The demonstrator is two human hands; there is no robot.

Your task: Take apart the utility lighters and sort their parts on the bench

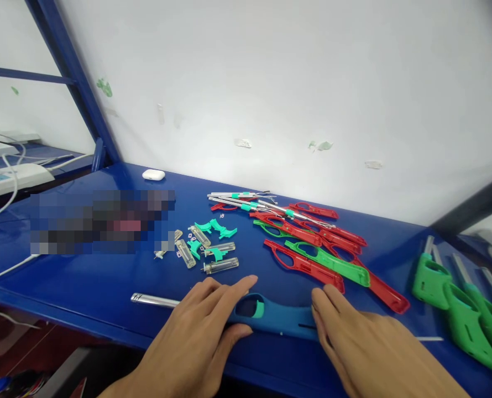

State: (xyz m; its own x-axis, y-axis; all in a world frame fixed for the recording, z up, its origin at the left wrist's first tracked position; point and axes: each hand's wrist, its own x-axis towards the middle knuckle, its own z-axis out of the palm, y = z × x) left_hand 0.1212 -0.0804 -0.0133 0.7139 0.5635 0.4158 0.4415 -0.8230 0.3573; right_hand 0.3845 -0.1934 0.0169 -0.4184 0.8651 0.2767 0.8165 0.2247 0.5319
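**So: both hands lay on the blue lighter, neither one closed round it**

The blue lighter (277,319) lay flat at the near edge of the blue table (105,276), lengthwise left to right. Its metal nozzle (155,300) pointed left, out past the left hand.

- Left hand (200,331): fingers straight and slightly spread, laid over the trigger end. The thumb sat against the near side of the body and the index finger ran along the far side. It was loose contact, with no curl round the part.
- Right hand (366,345): fingers flat and together, tips touching the handle end. The palm sat low over the table edge. It was also just resting, not pinching.

Around it:
- Red and green shells (312,249) were piled just behind the lighter, several overlapping. The nearest red one was close to the right fingertips.
- Clear fuel tanks (221,265) and teal triggers (216,228) were scattered behind the left hand, apart from it.
- Metal tubes with wires (241,199) lay further back, by the white wall (291,83).
- Assembled green lighters (457,309) sat in a row at far right, well apart from both hands.
- A white earbud case (153,174) sat at the back left of the table.
- White cables (9,182) ran across the next bench to the left.
- Part of the table's left side was pixelated, so I couldn't tell what was there.
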